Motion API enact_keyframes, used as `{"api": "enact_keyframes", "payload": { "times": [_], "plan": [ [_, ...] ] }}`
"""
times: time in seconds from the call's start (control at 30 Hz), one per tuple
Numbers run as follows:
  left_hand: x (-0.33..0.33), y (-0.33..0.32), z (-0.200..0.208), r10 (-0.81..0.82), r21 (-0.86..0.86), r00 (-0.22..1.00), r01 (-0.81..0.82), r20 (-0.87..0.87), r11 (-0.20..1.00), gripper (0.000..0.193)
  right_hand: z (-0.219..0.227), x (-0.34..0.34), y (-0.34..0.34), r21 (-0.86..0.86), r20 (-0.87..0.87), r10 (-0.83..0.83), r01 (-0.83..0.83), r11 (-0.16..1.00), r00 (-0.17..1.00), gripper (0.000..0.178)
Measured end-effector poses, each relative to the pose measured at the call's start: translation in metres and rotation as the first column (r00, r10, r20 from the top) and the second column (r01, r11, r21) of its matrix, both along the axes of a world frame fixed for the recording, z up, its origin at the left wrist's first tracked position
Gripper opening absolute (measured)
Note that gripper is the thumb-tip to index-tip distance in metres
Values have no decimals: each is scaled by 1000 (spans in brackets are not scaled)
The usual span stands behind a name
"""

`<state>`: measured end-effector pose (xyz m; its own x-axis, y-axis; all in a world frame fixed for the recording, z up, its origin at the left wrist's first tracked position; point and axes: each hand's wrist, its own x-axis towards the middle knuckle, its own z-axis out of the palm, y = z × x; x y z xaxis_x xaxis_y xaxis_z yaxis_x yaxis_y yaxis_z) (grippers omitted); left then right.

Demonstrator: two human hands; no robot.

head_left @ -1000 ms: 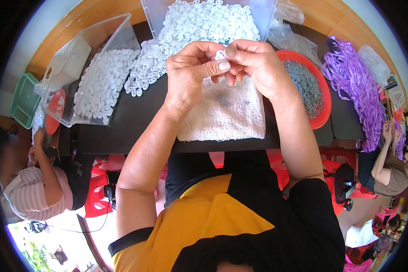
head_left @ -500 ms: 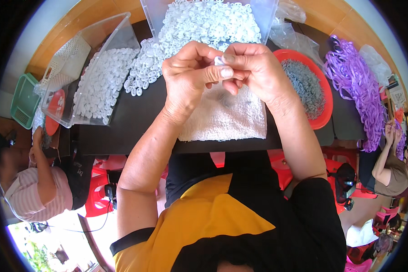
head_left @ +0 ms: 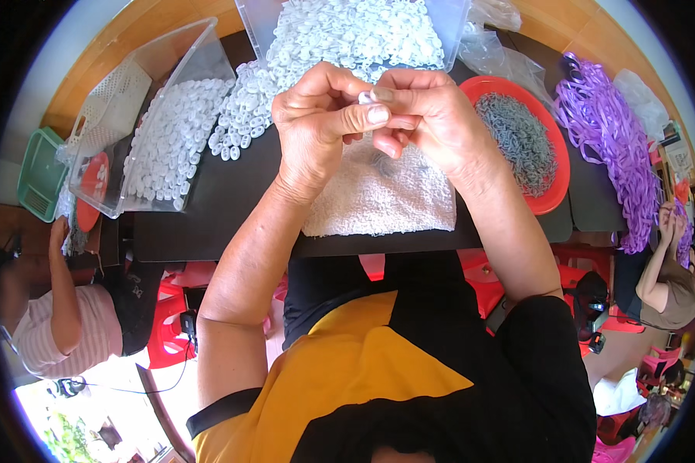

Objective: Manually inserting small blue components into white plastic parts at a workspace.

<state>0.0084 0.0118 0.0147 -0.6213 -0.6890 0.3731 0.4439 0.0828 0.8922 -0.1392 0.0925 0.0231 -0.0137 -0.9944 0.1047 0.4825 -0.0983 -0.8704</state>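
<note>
Above a white towel [head_left: 394,204], my hands meet fingertip to fingertip. Between them is a small white plastic piece [head_left: 365,98], mostly covered by the thumbs. My left hand [head_left: 310,127] pinches it from one side, with its thumb pointing across. My right hand [head_left: 439,116] grips it from the other side with thumb and forefinger, the lower fingers curled. Whether a second, smaller part is in the pinch cannot be seen. Just beyond my hands, a clear bin [head_left: 454,38] holds many white oval pieces with holes. A grey smudge marks the towel under my fingers.
Left of my hands lie loose white pieces [head_left: 241,116] and a tilted clear bin [head_left: 120,197] of similar pieces. A red basin [head_left: 557,185] of small grey parts stands right, beside heaped purple ribbons [head_left: 601,143]. Co-workers [head_left: 77,324] sit at both sides. A green basket [head_left: 35,189] is far left.
My hands stay joined on the white piece, with the left thumb and the piece shifted slightly left. The whole view has moved a little. The left co-worker's arm has shifted slightly.
</note>
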Motion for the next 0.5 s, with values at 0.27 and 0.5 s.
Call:
{"api": "enact_keyframes", "payload": {
  "times": [0.27,0.5],
  "plan": [
    [-9,2,-3,22,-48,998,-25,-63,999,22,8,2,1,4,-82,-126,127,992,989,20],
    [-3,7,-1,0,-35,1000,-1,-19,999,23,6,-1,3,-20,-111,-105,103,994,988,22]
  ]
}}
